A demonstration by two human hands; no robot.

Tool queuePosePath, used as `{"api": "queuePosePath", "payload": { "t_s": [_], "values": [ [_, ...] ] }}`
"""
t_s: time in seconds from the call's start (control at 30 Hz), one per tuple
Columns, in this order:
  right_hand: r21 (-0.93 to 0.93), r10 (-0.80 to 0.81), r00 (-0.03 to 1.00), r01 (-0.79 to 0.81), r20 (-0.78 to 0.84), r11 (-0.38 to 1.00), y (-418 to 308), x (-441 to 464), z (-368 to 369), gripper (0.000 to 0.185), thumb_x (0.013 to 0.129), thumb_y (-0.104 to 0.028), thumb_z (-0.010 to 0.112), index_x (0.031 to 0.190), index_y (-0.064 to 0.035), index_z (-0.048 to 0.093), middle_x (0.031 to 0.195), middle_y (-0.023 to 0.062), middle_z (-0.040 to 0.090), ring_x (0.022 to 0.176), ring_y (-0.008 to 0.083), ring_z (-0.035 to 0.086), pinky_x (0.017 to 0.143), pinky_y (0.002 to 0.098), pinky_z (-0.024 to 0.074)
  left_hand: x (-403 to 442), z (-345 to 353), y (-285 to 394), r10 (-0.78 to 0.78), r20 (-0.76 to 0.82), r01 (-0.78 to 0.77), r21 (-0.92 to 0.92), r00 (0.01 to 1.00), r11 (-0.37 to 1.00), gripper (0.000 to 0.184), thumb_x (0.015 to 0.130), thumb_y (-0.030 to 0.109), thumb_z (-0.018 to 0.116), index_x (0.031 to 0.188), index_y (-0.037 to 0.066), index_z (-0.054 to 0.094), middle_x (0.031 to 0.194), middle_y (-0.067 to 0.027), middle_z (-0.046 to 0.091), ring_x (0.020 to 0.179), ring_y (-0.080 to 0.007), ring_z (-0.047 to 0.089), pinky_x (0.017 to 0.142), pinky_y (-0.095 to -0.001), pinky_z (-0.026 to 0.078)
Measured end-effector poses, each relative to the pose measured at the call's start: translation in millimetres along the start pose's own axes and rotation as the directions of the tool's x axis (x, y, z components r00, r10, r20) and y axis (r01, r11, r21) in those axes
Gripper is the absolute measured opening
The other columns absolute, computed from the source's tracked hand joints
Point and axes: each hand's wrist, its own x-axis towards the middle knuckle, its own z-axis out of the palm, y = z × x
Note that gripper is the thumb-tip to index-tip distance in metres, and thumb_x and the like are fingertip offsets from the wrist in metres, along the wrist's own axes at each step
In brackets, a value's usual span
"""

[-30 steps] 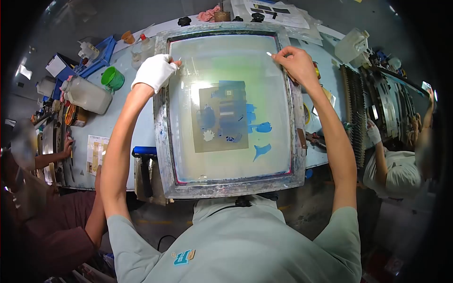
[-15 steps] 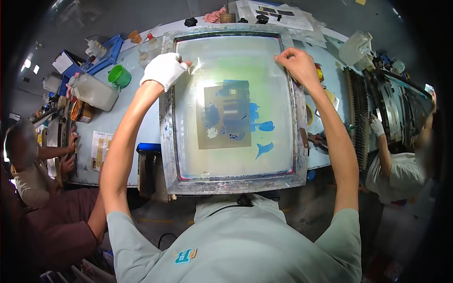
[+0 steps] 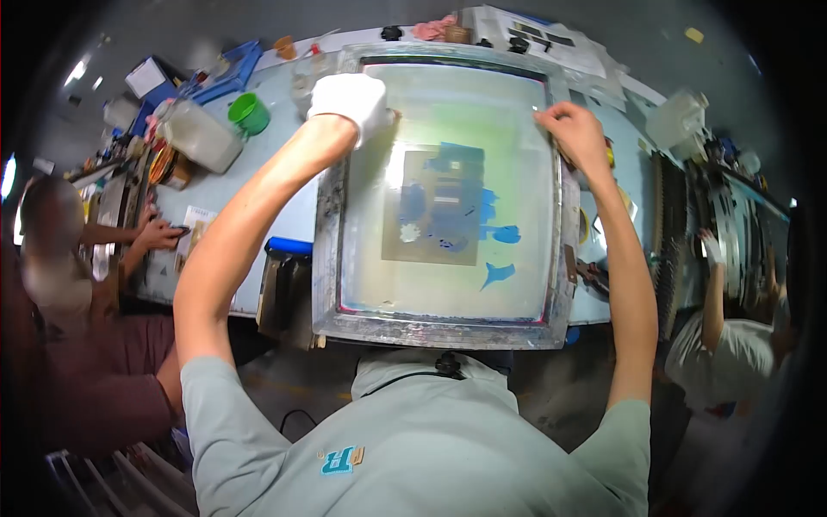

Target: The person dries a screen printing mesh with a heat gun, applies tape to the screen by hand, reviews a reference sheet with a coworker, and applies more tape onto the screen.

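A screen-printing frame [image 3: 439, 329] lies in front of me, its pale mesh [image 3: 366, 280] carrying a grey-brown rectangle [image 3: 394, 246] and several blue patches [image 3: 498, 275]. My left hand [image 3: 351, 103], in a white glove with a bare fingertip showing, is over the mesh's upper left corner. Its fingers are bent closed and mostly hidden by the glove. At the upper right inner edge of the frame, my bare right hand [image 3: 573, 129] pinches thumb and finger together. Whatever either hand grips is too faint or hidden to make out.
Left on the table are a green cup [image 3: 249, 114], a white jug [image 3: 200, 136] and a blue tray [image 3: 226, 76]. A blue-topped dark block [image 3: 289, 247] stands by the frame. Another jug [image 3: 676, 119] is at right. Co-workers sit at left [image 3: 65, 258] and right [image 3: 724, 353].
My view has turned, so the frame appears further right. My left hand has moved slightly inward over the mesh; my right hand keeps its pinch. The left co-worker's hands have shifted over the table.
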Motion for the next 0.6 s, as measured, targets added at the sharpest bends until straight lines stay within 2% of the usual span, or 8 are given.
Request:
{"api": "queuePosePath", "payload": {
  "t_s": [0.03, 0.07, 0.17, 0.23, 0.27, 0.33, 0.47, 0.6],
  "values": [
    [-0.048, 0.063, 0.998, -0.061, 0.027, 0.997, -15, -5, -8, 0.032, 0.081, -0.034, 0.074, 0.085, -0.0025, 0.070, 0.065, 0.0065, 0.065, 0.059, 0.0134, 0.057, 0.060, 0.0311, 0.0465, -2, -2, 1, 0.023, -0.006, -0.023, -0.029, 1.000, 0.999, 0.049, 0.086, 0.051, 0.064, 0.090, 0.003, 0.075, 0.086, -0.0211, 0.072, 0.081, -0.0379, 0.070, 0.072, -0.0462, 0.055],
    [-0.006, -0.001, 1.000, 0.001, 0.010, 1.000, 1, -1, -4, 0.034, 0.082, -0.035, 0.074, 0.087, -0.0019, 0.070, 0.069, 0.0064, 0.067, 0.062, 0.0137, 0.057, 0.062, 0.0320, 0.0477, -4, -6, 2, 0.036, -0.010, -0.037, -0.055, 0.999, 0.998, 0.048, 0.087, 0.050, 0.063, 0.091, 0.003, 0.075, 0.088, -0.0208, 0.072, 0.083, -0.0377, 0.070, 0.073, -0.0464, 0.055],
    [0.167, -0.001, 0.997, -0.012, 0.076, 0.986, 22, 11, 6, 0.023, 0.086, -0.025, 0.075, 0.088, -0.0022, 0.070, 0.066, -0.0015, 0.059, 0.063, 0.0047, 0.049, 0.057, 0.0237, 0.0386, -8, -6, -1, 0.013, 0.010, -0.012, -0.103, 1.000, 0.995, 0.037, 0.085, 0.039, 0.063, 0.096, 0.006, 0.076, 0.093, -0.0178, 0.073, 0.086, -0.0352, 0.071, 0.074, -0.0466, 0.056],
    [0.074, 0.046, 0.997, -0.051, 0.066, 0.996, 9, 10, 2, 0.024, 0.088, -0.025, 0.073, 0.087, -0.0012, 0.069, 0.068, -0.0022, 0.059, 0.064, 0.0058, 0.048, 0.059, 0.0241, 0.0387, -3, 9, -6, 0.041, -0.039, -0.043, -0.068, 0.998, 0.997, 0.036, 0.085, 0.039, 0.062, 0.097, 0.008, 0.076, 0.095, -0.0175, 0.073, 0.088, -0.0343, 0.071, 0.075, -0.0458, 0.056],
    [0.166, -0.082, 0.996, 0.073, 0.046, 0.983, 23, 12, 4, 0.025, 0.089, -0.025, 0.072, 0.086, -0.0008, 0.068, 0.067, -0.0024, 0.056, 0.065, 0.0056, 0.046, 0.058, 0.0238, 0.0373, -8, -6, -1, -0.003, 0.058, 0.009, -0.115, 0.998, 0.993, 0.026, 0.083, 0.017, 0.063, 0.104, 0.009, 0.077, 0.108, -0.0142, 0.073, 0.100, -0.0294, 0.070, 0.080, -0.0454, 0.055],
    [0.150, -0.033, 0.997, 0.021, 0.075, 0.988, 10, 8, 0, 0.025, 0.090, -0.025, 0.072, 0.083, -0.0009, 0.065, 0.067, -0.0044, 0.051, 0.063, 0.0053, 0.041, 0.056, 0.0233, 0.0322, -1, 0, 0, -0.047, 0.085, 0.055, -0.085, 0.995, 0.995, 0.026, 0.082, 0.017, 0.064, 0.105, 0.011, 0.077, 0.108, -0.0130, 0.073, 0.100, -0.0282, 0.070, 0.079, -0.0439, 0.054],
    [0.167, -0.060, 0.995, 0.046, 0.079, 0.985, 28, 18, 3, 0.025, 0.091, -0.023, 0.071, 0.082, -0.0014, 0.063, 0.063, -0.0064, 0.047, 0.058, 0.0037, 0.037, 0.052, 0.0234, 0.0272, -3, 17, -7, -0.017, -0.067, 0.012, -0.077, 0.998, 0.997, 0.023, 0.081, 0.016, 0.065, 0.100, 0.011, 0.078, 0.103, -0.0099, 0.074, 0.095, -0.0261, 0.071, 0.075, -0.0431, 0.054],
    [0.278, 0.072, 0.991, -0.101, 0.113, 0.955, 21, 15, 4, 0.021, 0.093, -0.020, 0.071, 0.082, -0.0054, 0.061, 0.055, -0.0086, 0.042, 0.045, 0.0006, 0.030, 0.042, 0.0233, 0.0154, -4, 31, -6, -0.003, -0.140, -0.004, -0.049, 0.990, 0.999, 0.021, 0.083, 0.014, 0.060, 0.093, 0.007, 0.077, 0.089, -0.0130, 0.075, 0.083, -0.0280, 0.072, 0.064, -0.0462, 0.053]
  ]
}}
